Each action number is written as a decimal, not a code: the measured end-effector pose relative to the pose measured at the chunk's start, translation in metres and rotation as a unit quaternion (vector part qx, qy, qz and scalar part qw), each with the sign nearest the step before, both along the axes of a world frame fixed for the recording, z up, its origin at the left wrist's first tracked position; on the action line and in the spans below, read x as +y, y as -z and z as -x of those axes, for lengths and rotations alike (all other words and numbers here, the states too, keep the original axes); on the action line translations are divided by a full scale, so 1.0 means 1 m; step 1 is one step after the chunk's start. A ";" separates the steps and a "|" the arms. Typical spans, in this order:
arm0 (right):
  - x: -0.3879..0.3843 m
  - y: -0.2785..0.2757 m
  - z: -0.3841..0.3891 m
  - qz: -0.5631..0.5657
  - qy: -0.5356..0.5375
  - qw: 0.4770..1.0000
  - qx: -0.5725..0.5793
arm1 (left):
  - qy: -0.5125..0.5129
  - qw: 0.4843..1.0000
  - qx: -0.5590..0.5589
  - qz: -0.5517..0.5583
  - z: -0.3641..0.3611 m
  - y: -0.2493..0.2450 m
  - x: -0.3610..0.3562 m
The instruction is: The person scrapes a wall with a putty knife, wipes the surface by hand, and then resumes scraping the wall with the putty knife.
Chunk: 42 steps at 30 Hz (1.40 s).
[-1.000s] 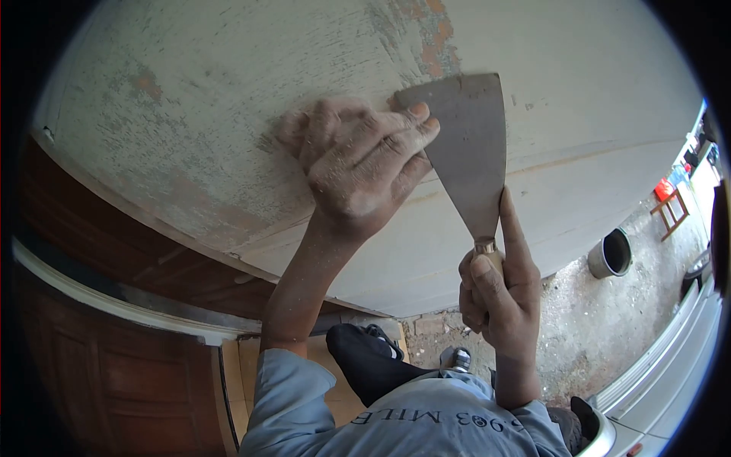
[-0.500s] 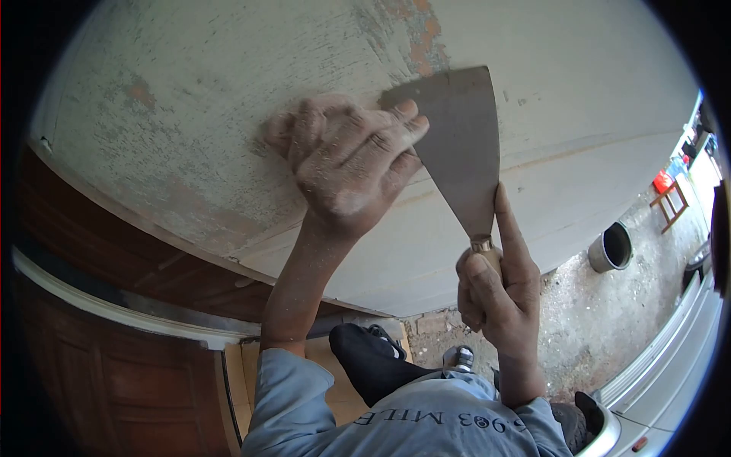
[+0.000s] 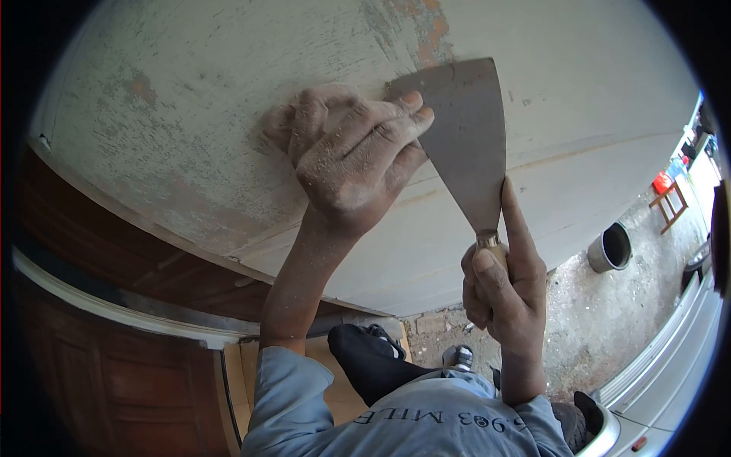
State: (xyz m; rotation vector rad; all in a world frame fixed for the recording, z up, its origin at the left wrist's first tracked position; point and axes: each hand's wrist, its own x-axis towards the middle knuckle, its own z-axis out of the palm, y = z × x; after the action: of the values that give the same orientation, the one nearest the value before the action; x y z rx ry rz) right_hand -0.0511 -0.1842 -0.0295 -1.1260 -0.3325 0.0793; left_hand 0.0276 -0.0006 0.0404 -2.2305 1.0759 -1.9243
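Observation:
A broad metal putty knife (image 3: pixel 468 137) with a wooden handle lies against the pale, scraped surface (image 3: pixel 190 91). Wrapped round its handle is my right hand (image 3: pixel 506 293), the index finger stretched along the blade's right edge. My left hand (image 3: pixel 354 156), coated in dust, grips the blade's left edge. Two of its fingertips rest on the blade's face, and the thumb side passes behind the edge. Its other fingers are bent against the surface further left; what lies under them is hidden. Patches of reddish undercoat (image 3: pixel 434 34) show above the blade.
Below the surface at left are dark red wood panels (image 3: pixel 129 381). A bucket (image 3: pixel 611 247) stands on the rough concrete floor (image 3: pixel 571 320), with a small wooden stool (image 3: pixel 670 207) beyond it. A silver car (image 3: pixel 670 381) is close by at lower right.
The putty knife and my right hand have shifted slightly up and to the right. My left hand stays nearly in place, its fingertips still on the blade.

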 end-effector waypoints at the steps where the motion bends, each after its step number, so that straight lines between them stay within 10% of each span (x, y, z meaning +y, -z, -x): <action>1: 0.002 -0.002 0.001 -0.010 0.003 1.000 0.004 | 0.006 1.000 0.009 0.003 0.001 0.003 -0.001; 42: -0.011 -0.002 0.004 0.037 0.004 0.999 0.004 | 0.020 0.999 0.026 0.005 0.000 0.007 -0.003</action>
State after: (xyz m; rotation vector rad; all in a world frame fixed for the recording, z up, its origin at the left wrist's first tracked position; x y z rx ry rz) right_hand -0.0547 -0.1953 -0.0280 -1.1996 -0.3195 0.0900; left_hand 0.0274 -0.0032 0.0330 -2.2934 1.1271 -1.9014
